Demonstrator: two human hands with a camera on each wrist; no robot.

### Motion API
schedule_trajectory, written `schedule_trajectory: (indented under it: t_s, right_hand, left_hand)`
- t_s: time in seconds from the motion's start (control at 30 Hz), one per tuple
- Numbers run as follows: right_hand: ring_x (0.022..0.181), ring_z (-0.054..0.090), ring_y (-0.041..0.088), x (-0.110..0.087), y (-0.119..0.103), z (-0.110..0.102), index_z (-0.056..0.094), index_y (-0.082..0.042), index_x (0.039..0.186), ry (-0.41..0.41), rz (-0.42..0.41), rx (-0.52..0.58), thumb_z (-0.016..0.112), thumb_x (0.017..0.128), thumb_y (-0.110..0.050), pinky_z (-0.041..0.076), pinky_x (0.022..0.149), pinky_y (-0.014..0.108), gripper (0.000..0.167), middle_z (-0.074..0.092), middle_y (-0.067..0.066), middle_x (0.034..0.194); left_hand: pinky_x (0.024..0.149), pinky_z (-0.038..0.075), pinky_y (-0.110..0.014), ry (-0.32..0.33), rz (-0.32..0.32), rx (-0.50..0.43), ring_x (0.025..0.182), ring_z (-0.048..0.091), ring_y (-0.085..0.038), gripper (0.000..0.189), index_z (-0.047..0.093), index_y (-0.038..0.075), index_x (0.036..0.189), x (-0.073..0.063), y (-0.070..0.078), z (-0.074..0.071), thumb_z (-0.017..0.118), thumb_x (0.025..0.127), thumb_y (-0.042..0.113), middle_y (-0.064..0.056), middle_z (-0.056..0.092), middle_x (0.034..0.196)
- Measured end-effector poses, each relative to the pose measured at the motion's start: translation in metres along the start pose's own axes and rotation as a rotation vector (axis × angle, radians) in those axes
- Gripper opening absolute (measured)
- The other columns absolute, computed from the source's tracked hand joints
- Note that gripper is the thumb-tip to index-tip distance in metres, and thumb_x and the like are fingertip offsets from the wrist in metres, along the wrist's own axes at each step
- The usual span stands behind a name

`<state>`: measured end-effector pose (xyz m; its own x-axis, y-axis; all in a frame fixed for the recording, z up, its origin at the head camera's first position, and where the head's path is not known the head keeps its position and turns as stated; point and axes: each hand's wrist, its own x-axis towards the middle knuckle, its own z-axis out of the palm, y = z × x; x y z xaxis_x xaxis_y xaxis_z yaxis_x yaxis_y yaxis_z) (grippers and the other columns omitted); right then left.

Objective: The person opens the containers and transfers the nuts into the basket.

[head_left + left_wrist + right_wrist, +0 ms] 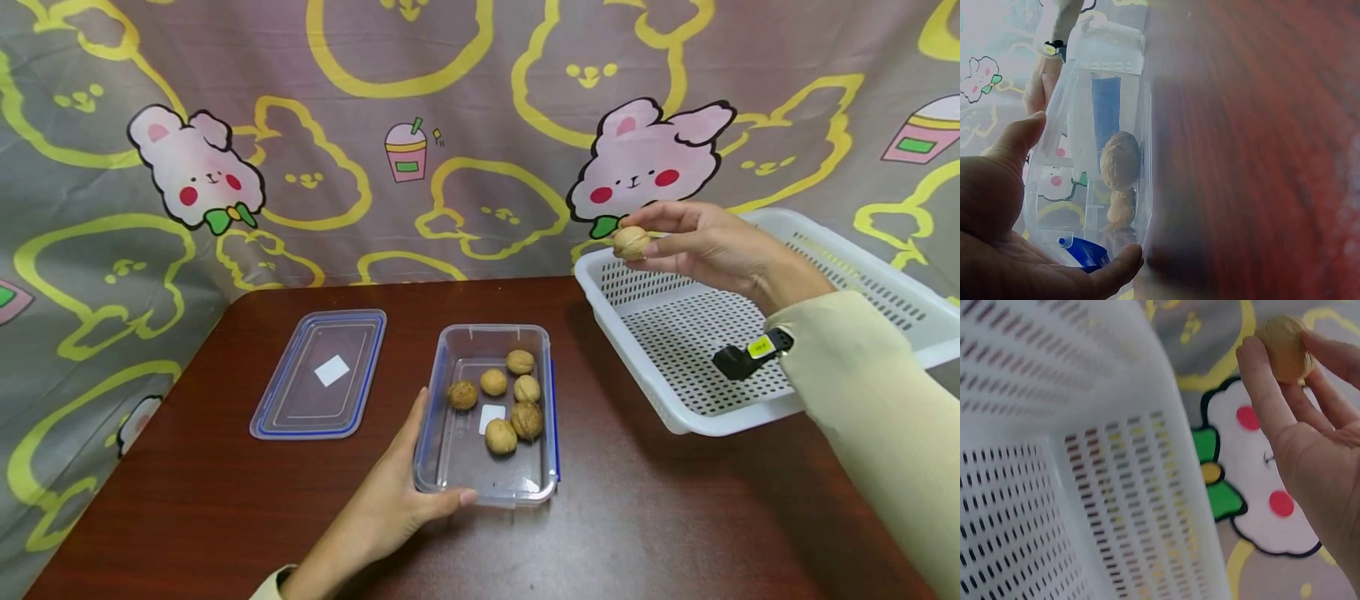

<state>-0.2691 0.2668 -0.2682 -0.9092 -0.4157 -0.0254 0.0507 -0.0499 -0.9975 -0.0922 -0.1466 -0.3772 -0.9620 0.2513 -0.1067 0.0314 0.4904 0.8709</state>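
A walnut point(632, 242) is pinched between the fingertips and thumb of my right hand point(701, 246), raised over the left rim of a white plastic basket point(652, 387). The right wrist view shows the same walnut point(1286, 350) beside the basket's wall. My left hand point(397, 492) grips the near left corner of a clear plastic food container point(489, 332), its thumb along the near side. Several walnuts point(501, 436) lie inside, mostly toward the right. In the left wrist view, some walnuts point(1121, 161) show through the container wall.
A clear lid with a blue seal point(318, 375) lies flat on the dark wooden table point(202, 492), left of the container. Behind the table hangs a patterned cloth point(480, 133). The basket stands at the right, its holed floor visible below my right forearm.
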Motion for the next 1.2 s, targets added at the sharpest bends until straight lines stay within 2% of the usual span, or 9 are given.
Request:
schedule_trajectory:
  t_s: [0.23, 0.43, 0.57, 0.77, 0.93, 1.07, 1.2]
  right_hand:
    - [0.109, 0.071, 0.021, 0.006, 0.010, -0.013, 0.075, -0.013, 0.122, 0.026, 0.085, -0.022, 0.061, 0.099, 0.007, 0.062, 0.092, 0.033, 0.034, 0.070, 0.002, 0.130]
    - [0.115, 0.066, 0.020, 0.011, 0.021, -0.021, 0.073, -0.015, 0.125, 0.030, 0.119, -0.112, 0.062, 0.100, 0.004, 0.061, 0.095, 0.033, 0.033, 0.067, -0.001, 0.133]
    - [0.118, 0.062, 0.020, 0.015, 0.028, -0.027, 0.073, -0.017, 0.124, 0.005, 0.166, -0.185, 0.062, 0.101, 0.000, 0.059, 0.101, 0.037, 0.030, 0.064, -0.001, 0.132]
    - [0.115, 0.060, 0.023, 0.024, 0.037, -0.032, 0.068, -0.010, 0.126, -0.064, 0.236, -0.304, 0.061, 0.100, 0.002, 0.057, 0.103, 0.042, 0.030, 0.063, 0.003, 0.125]
    - [0.112, 0.061, 0.021, 0.030, 0.044, -0.034, 0.065, -0.002, 0.130, -0.097, 0.312, -0.350, 0.061, 0.098, 0.005, 0.057, 0.102, 0.042, 0.033, 0.065, 0.004, 0.121]
    - [0.114, 0.059, 0.024, 0.032, 0.050, -0.032, 0.063, 0.002, 0.137, -0.086, 0.361, -0.443, 0.064, 0.098, 0.003, 0.057, 0.104, 0.040, 0.038, 0.063, 0.010, 0.131]
    - [0.118, 0.056, 0.027, 0.032, 0.055, -0.029, 0.062, 0.003, 0.140, -0.092, 0.375, -0.574, 0.068, 0.097, -0.001, 0.057, 0.104, 0.042, 0.044, 0.058, 0.018, 0.143]
  left_hand:
    - [0.126, 0.021, -0.061, 0.001, 0.005, -0.006, 0.157, 0.028, -0.036, 0.135, 0.003, 0.015, 0.170, -0.001, 0.000, 0.000, 0.096, 0.074, 0.032, -0.013, 0.014, 0.176]
    - [0.126, 0.021, -0.060, 0.002, 0.007, -0.001, 0.157, 0.028, -0.036, 0.134, 0.004, 0.015, 0.170, 0.000, -0.001, 0.001, 0.096, 0.074, 0.031, -0.013, 0.014, 0.176]
    - [0.126, 0.022, -0.060, 0.004, 0.006, 0.006, 0.157, 0.028, -0.036, 0.134, 0.004, 0.016, 0.170, 0.000, -0.001, 0.001, 0.096, 0.074, 0.032, -0.013, 0.014, 0.176]
    - [0.126, 0.023, -0.060, 0.005, 0.000, 0.007, 0.156, 0.030, -0.036, 0.135, 0.003, 0.018, 0.170, 0.000, 0.000, -0.001, 0.096, 0.074, 0.033, -0.013, 0.015, 0.176]
    - [0.126, 0.023, -0.060, -0.001, 0.004, -0.001, 0.156, 0.030, -0.036, 0.135, 0.003, 0.017, 0.170, 0.000, 0.000, -0.001, 0.096, 0.074, 0.033, -0.013, 0.015, 0.176]
    - [0.126, 0.023, -0.059, -0.005, 0.007, -0.008, 0.156, 0.030, -0.036, 0.135, 0.002, 0.017, 0.170, 0.000, 0.000, -0.001, 0.096, 0.074, 0.033, -0.012, 0.015, 0.176]
    - [0.126, 0.023, -0.060, -0.003, -0.003, -0.001, 0.156, 0.029, -0.037, 0.135, 0.002, 0.017, 0.170, 0.000, 0.000, -0.001, 0.096, 0.074, 0.033, -0.012, 0.014, 0.176]
